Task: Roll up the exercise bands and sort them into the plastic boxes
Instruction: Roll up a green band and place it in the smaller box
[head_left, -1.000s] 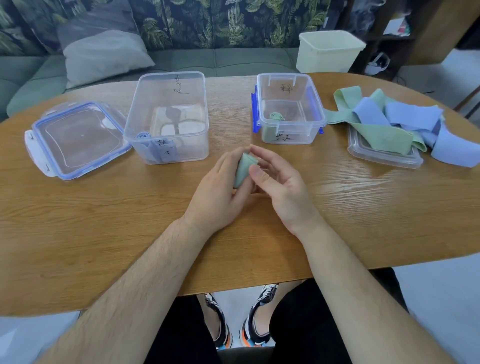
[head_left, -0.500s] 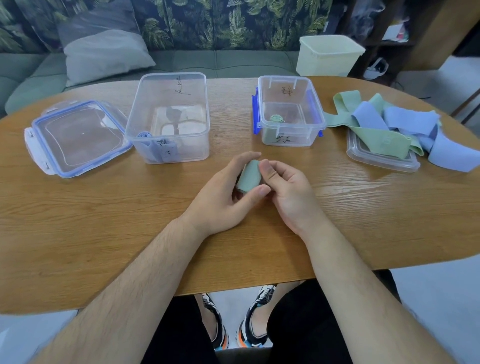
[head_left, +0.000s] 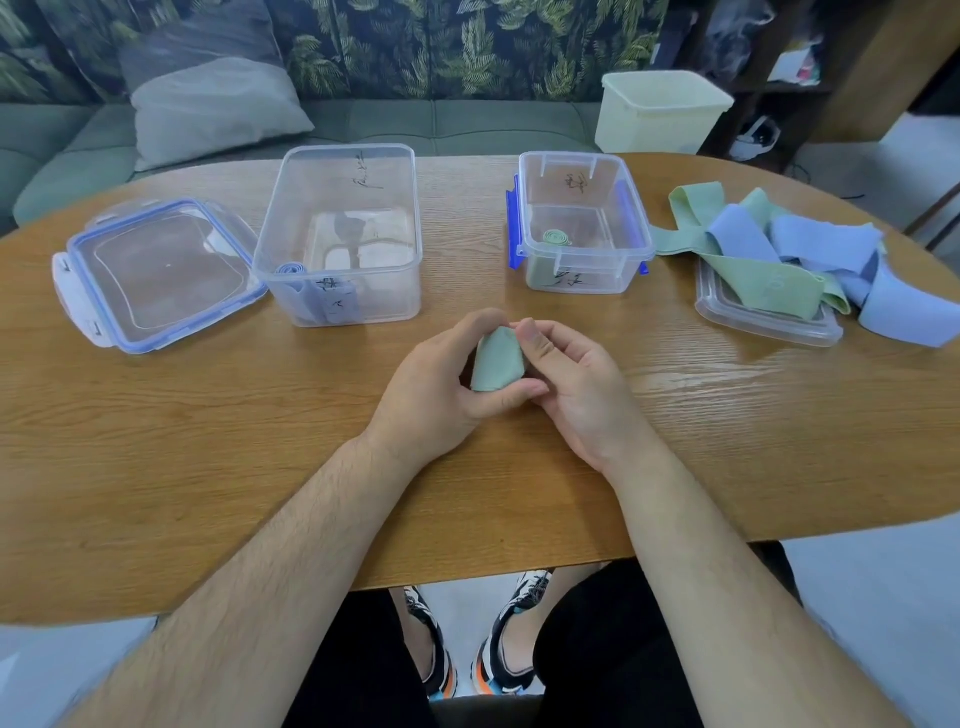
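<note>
A rolled green band (head_left: 496, 361) sits between both hands at the middle of the wooden table (head_left: 208, 441). My left hand (head_left: 441, 389) grips it from the left, thumb under the roll. My right hand (head_left: 576, 384) pinches it from the right. Behind them stands a small clear box (head_left: 582, 223) with blue clips, holding one green roll (head_left: 557, 238). To the left, a larger clear box (head_left: 340, 234) holds a blue roll (head_left: 291, 273). Loose green and blue bands (head_left: 800, 260) lie heaped at the right.
A clear lid with blue trim (head_left: 156, 273) lies at the far left. Another clear lid (head_left: 763, 317) sits under the heap of bands. A pale yellow tub (head_left: 660, 111) stands behind the table, next to a green sofa with a grey cushion (head_left: 213, 106).
The hands have kept turning the green roll in place, and it now sits tighter between them. The camera view shifted slightly; the boxes and bands stayed put.
</note>
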